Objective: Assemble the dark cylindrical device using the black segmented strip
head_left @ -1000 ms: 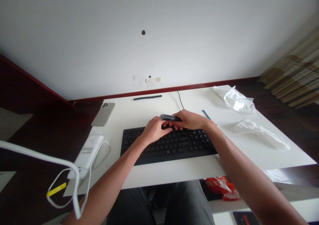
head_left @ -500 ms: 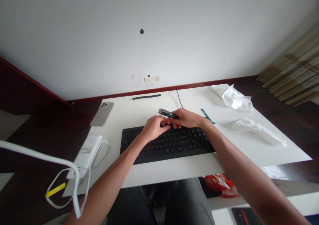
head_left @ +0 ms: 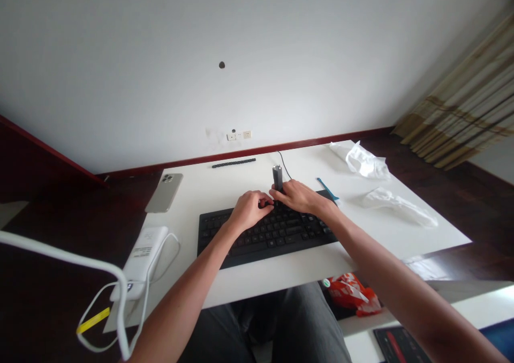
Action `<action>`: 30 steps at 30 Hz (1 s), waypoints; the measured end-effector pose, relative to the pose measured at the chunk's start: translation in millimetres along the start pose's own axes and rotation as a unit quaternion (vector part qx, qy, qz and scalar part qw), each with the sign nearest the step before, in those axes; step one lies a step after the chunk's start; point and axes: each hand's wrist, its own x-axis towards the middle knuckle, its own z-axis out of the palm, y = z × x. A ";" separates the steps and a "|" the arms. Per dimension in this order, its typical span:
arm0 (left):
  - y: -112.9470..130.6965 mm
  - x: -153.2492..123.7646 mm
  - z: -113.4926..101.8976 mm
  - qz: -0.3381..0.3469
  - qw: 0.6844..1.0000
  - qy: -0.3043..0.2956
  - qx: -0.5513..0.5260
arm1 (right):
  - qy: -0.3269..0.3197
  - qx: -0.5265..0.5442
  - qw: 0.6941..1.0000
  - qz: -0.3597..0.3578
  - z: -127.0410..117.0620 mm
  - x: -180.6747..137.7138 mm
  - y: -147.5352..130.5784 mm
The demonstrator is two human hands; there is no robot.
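One dark grey, bar-shaped handheld tool with a silvery end: held nearly upright in the right hand, fingers wrapped around it, above the rear edge of the keyboard. One left hand: placed just beside the right, thumb and fingertips drawn close together over the keys; whether a small part is gripped there cannot be told.

One black, rectangular plastic keyboard: laid beneath both hands, its middle rear partly covered by them. One thin black cable: seen beyond the right hand. One black, ridged, narrow strip: laid beyond the left hand, near the far edge of the white, flat-topped table.

To the right of the right hand: one slim blue stick-shaped implement, set near the keyboard's corner; two crumpled, whitish, translucent plastic bags, placed farther out.

To the left of the left hand: one pale, flat smartphone with a camera cluster, laid face down; nearer the body, one white, oblong plastic block with printed text, by which a white cable with a yellow tag is looped.
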 end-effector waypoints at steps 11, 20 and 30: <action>-1.8 -2.1 -0.3 0.031 0.999 0.012 0.031 | 0.115 0.018 0.992 0.046 16.9 -30.0 -4.0; 1.2 -4.2 -1.3 0.040 0.998 0.012 0.042 | 0.137 0.073 0.982 0.104 24.8 -34.4 -10.2; 0.5 0.7 -7.2 0.060 0.991 0.020 -0.114 | 0.192 0.185 0.959 0.093 33.4 -35.6 -13.1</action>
